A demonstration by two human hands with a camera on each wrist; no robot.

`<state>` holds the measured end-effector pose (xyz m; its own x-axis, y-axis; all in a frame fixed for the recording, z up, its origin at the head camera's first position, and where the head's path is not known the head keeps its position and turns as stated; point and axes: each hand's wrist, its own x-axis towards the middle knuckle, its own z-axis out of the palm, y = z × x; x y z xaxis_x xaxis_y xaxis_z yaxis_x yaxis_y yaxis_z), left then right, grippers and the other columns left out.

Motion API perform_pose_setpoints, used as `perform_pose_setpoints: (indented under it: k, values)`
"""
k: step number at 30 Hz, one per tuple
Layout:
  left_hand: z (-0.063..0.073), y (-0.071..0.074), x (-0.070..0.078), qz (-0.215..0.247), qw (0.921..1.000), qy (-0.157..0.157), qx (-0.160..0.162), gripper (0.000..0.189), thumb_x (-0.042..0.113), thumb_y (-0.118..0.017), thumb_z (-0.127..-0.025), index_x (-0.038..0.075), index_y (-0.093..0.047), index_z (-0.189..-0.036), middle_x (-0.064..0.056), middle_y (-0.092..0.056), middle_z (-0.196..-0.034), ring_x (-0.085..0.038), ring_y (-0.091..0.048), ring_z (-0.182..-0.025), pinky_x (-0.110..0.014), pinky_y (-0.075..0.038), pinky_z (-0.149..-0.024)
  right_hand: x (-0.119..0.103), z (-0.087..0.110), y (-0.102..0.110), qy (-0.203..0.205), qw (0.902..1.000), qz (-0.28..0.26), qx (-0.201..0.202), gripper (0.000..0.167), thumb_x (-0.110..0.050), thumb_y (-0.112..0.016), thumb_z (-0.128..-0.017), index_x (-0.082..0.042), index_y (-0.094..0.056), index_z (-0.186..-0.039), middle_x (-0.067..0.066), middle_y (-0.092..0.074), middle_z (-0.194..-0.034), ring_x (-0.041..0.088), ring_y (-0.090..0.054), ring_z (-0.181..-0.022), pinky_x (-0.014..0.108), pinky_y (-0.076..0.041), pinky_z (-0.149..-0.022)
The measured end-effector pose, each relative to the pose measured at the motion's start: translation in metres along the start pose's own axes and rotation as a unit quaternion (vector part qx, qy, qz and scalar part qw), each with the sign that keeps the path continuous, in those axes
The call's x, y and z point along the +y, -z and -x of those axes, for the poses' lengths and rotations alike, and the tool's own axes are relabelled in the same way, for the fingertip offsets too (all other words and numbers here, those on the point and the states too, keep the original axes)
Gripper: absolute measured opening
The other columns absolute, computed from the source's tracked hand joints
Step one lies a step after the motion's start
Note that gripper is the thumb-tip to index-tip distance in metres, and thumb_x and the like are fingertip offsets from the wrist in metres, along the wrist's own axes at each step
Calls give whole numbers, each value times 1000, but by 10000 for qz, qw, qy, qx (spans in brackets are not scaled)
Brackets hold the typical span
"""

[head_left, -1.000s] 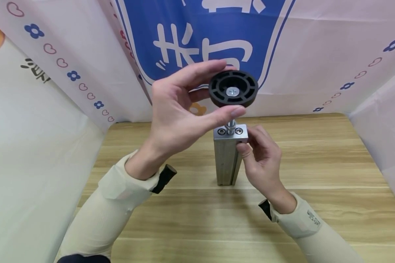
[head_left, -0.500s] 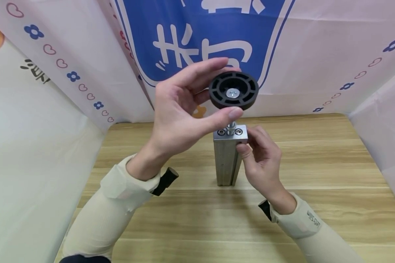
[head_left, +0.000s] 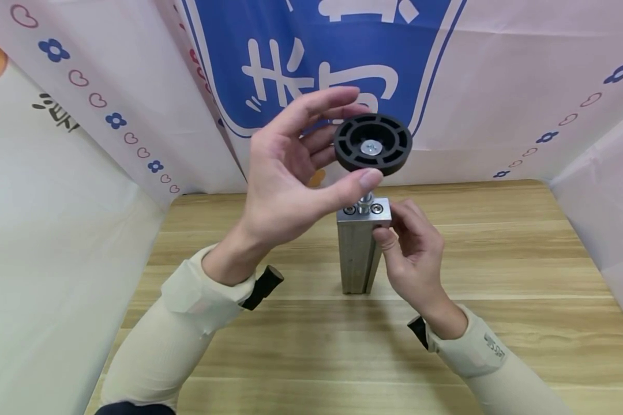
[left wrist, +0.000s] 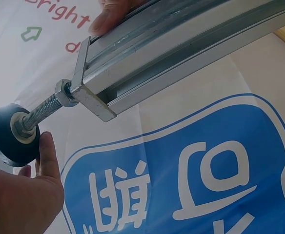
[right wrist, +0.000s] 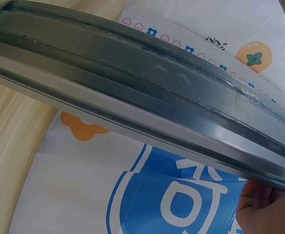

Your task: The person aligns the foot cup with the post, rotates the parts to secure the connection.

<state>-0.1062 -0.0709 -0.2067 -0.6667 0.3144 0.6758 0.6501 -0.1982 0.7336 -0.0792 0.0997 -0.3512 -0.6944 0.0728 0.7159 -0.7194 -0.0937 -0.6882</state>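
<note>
While the metal profile (head_left: 357, 256) is standing on end on the wood-grain tabletop (head_left: 301, 357), the L hand (head_left: 291, 181) is holding the black round foot (head_left: 372, 132) up top by its rim, thumb pressing the near side & other fingers bending round the far side w/ gaps btwn them. A silver screw head (head_left: 371, 148) is showing in the foot's ctr. Under it, a threaded rod (left wrist: 44, 111) is running down to a hex nut (left wrist: 65, 92) by the end plate (left wrist: 94, 103), which is capping the profile; 2 socket screws (head_left: 377, 208) are flanking the rod there. The R hand (head_left: 417, 259) is pinching the profile's upper end from the R side, thumb in front. Both arms are wearing pale sleeves (head_left: 145, 351). Behind, a white cloth backdrop (head_left: 488, 115) is bearing a blue panel (head_left: 223, 34) w/ white chars.
</note>
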Motion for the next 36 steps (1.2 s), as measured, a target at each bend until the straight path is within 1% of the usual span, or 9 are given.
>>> perform_pose_setpoints:
  k: [3,10,15,20,27,32,36]
  values:
    - [0,0,-1,-11,10000,17,32,68,-9,-77,-76,-20,-50,-137,-34,-64,-128,-37,-72,-117,-47,-60,-101,0,0,0,-1,10000,17,-6,57,-30,-71,-98,23,-64,-118,-5,-62,-101,9,-57,-88,19,-53,-79]
    - [1,1,-2,36,10000,-42,79,63,-6,-76,-77,-21,-51,-134,-36,-66,-129,-41,-73,-116,-49,-61,-99,0,0,1,-23,10000,59,-33,56,-30,-70,-98,22,-64,-119,-5,-62,-101,9,-57,-89,19,-53,-80]
    - [2,1,-2,-16,9999,-96,71,60,-4,-75,-78,-21,-53,-132,-35,-66,-130,-39,-75,-110,-49,-64,-93,0,1,1,-45,9999,100,-30,56,-31,-69,-99,21,-64,-119,-5,-62,-101,9,-56,-88,19,-52,-78]
    - [3,0,-2,90,9999,-121,9,56,-5,-73,-80,-20,-54,-131,-33,-65,-132,-43,-77,-104,-50,-64,-89,0,1,1,-63,9999,123,-34,56,-31,-69,-99,21,-64,-119,-5,-62,-100,9,-56,-87,19,-52,-77]
    - [5,-2,-3,314,9995,-73,12,56,-9,-72,-80,-22,-55,-131,-35,-63,-136,-43,-74,-113,-51,-63,-93,0,1,1,-64,9999,115,-47,55,-31,-69,-99,20,-65,-119,-4,-61,-100,10,-55,-87,19,-51,-77]
    - [4,-3,-3,333,9994,-61,74,58,-15,-75,-76,-22,-56,-131,-34,-64,-136,-43,-73,-116,-51,-63,-94,0,1,1,-27,9999,79,-59,55,-30,-69,-99,21,-64,-119,-5,-61,-100,10,-55,-87,19,-51,-77]
    - [4,-5,-2,301,9994,-34,150,62,-20,-78,-72,-21,-57,-130,-33,-66,-134,-42,-74,-115,-51,-63,-92,0,1,1,-13,10000,56,-72,55,-30,-69,-99,22,-63,-119,-5,-61,-100,9,-55,-88,19,-51,-77]
